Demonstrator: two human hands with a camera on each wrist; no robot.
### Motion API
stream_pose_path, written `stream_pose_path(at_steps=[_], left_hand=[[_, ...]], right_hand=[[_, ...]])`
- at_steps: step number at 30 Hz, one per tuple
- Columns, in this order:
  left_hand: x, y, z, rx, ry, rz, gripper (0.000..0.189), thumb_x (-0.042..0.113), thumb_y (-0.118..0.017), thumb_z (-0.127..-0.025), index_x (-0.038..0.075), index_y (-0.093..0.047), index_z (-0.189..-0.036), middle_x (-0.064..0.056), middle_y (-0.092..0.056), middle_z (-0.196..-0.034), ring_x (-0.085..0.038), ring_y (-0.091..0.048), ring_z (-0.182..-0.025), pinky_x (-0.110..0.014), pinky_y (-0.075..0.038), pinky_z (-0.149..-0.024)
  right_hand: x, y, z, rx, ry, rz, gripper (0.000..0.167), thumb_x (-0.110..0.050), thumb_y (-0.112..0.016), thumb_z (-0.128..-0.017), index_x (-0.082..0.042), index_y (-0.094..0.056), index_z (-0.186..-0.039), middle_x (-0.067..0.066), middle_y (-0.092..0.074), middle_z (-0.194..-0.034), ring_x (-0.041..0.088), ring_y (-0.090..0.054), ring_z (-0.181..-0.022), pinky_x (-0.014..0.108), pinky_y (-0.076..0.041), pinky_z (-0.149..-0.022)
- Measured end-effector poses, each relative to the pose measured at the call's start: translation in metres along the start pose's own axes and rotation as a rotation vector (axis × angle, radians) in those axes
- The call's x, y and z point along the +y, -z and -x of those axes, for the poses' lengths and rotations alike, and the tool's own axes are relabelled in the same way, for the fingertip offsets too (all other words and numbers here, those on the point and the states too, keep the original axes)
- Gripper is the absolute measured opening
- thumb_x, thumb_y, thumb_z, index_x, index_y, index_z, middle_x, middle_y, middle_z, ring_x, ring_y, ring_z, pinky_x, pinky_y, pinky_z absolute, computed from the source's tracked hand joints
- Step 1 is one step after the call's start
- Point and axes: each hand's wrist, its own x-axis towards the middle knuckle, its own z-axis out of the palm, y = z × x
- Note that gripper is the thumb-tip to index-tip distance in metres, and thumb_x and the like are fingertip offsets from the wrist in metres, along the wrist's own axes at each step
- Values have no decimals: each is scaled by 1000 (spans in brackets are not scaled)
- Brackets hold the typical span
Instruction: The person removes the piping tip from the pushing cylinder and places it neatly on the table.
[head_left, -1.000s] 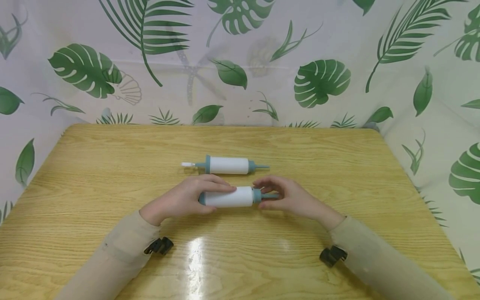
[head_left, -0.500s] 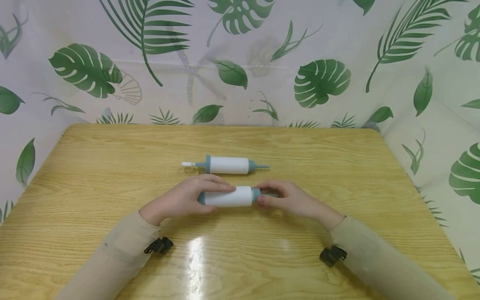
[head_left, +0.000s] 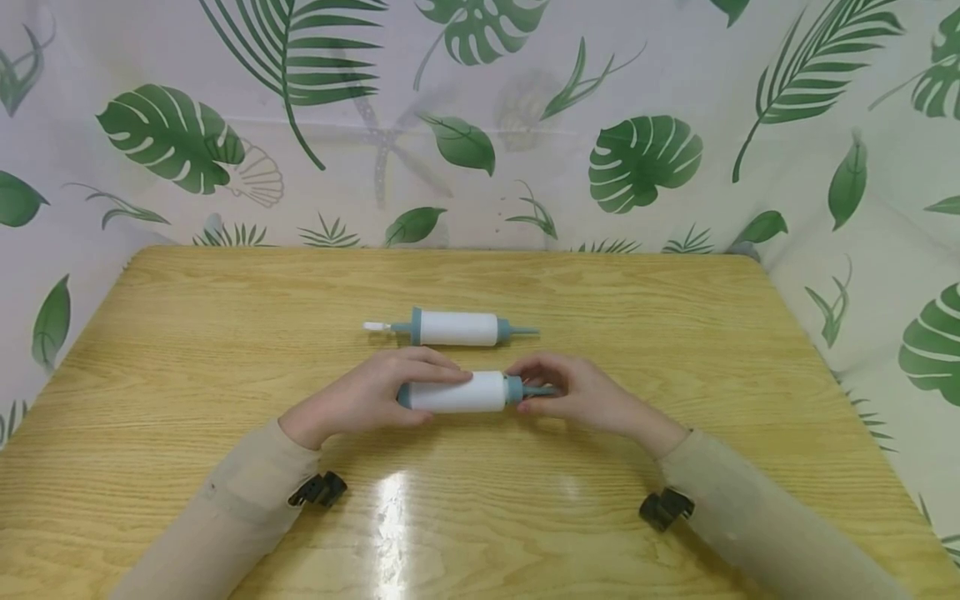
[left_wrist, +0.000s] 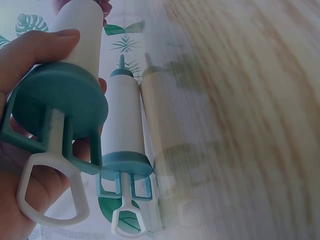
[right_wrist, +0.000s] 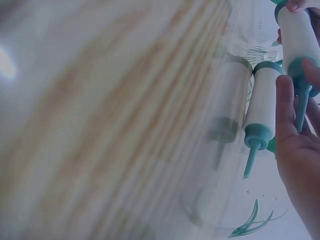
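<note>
My left hand (head_left: 378, 392) grips a balloon pump (head_left: 480, 393) by its white barrel, near the teal collar. The pump lies level above the wooden table, and in the left wrist view its white ring handle (left_wrist: 52, 190) sticks out below the palm. On the other end, the curled fingers of my right hand (head_left: 581, 396) surround the teal nozzle cap (head_left: 513, 389), fingertips at its edge. The thin nozzle (right_wrist: 302, 107) points in toward the right palm. Part of the collar is hidden behind the left hand in the head view.
A second balloon pump (head_left: 457, 328) of the same kind lies just behind the first, nozzle to the right. Both are on or over the wood-grain table (head_left: 225, 333). A leaf-patterned cloth (head_left: 540, 183) hangs behind the table's back edge.
The right fingers moved in on the nozzle cap, then loosened back, showing more of the nozzle again. The left hand and both pumps keep their places.
</note>
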Motion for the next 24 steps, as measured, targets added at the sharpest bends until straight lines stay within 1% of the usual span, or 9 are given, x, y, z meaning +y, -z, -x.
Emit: stream_pose_path(at_steps=[3, 5, 8, 11, 13, 16, 20, 24], left_hand=[[0, 0, 0, -1, 6, 0, 56, 1, -76, -78, 11, -60, -131, -7, -55, -132, -24, -51, -119, -39, -47, -93], [0, 0, 0, -2, 10, -1, 56, 1, -76, -78, 11, -60, -131, -7, -55, -132, -24, -51, -119, -39, -47, -93], [0, 0, 0, -4, 16, 5, 56, 1, -76, -78, 11, -60, -131, -8, -54, -132, -24, -51, -119, -39, -46, -93], [0, 0, 0, -5, 17, 3, 56, 1, -76, -78, 11, -60, -131, -8, -55, -132, -24, -51, -119, -39, -46, -94], [0, 0, 0, -4, 15, -1, 55, 1, -76, -78, 11, -60, -131, -7, -55, -132, -24, -51, -119, -39, -46, -94], [-1, -1, 0, -4, 13, -8, 55, 1, -76, -79, 12, -60, -130, -7, -55, -132, -23, -52, -118, -39, -46, -94], [-1, -2, 0, -8, 21, 0, 55, 1, -76, -79, 12, -60, -131, -7, -55, -132, -24, -51, -119, -39, -46, -94], [-2, -2, 0, -10, 20, 0, 55, 1, -76, -79, 11, -60, -131, -6, -55, -132, -24, -52, -118, -39, -46, -93]], right_hand=[[0, 0, 0, -12, -4, 1, 49, -25, -73, -86, -10, -56, -129, 4, -59, -124, 18, -58, -108, 36, -48, -90], [0, -1, 0, -32, -21, -18, 49, -28, -69, -90, -8, -54, -132, 6, -59, -125, 19, -59, -107, 36, -50, -89], [0, -1, 1, -60, -41, -53, 46, -30, -59, -96, -5, -52, -133, 9, -62, -119, 21, -63, -102, 35, -52, -85], [0, -1, 1, -74, -44, -81, 43, -29, -56, -98, -2, -53, -131, 11, -65, -112, 24, -65, -96, 36, -54, -80], [1, -1, 0, -77, -39, -74, 42, -27, -57, -97, 0, -54, -130, 12, -66, -111, 24, -65, -96, 35, -54, -80], [2, -1, -1, -67, -36, -39, 41, -25, -62, -95, -2, -56, -128, 9, -65, -112, 21, -63, -99, 35, -53, -83], [3, 0, -1, -43, -34, 8, 40, -25, -66, -92, -6, -58, -126, 6, -65, -112, 19, -61, -102, 37, -49, -87], [4, 0, -1, -32, -22, 15, 39, -23, -69, -90, -6, -59, -124, 5, -64, -112, 19, -60, -101, 39, -48, -89]])
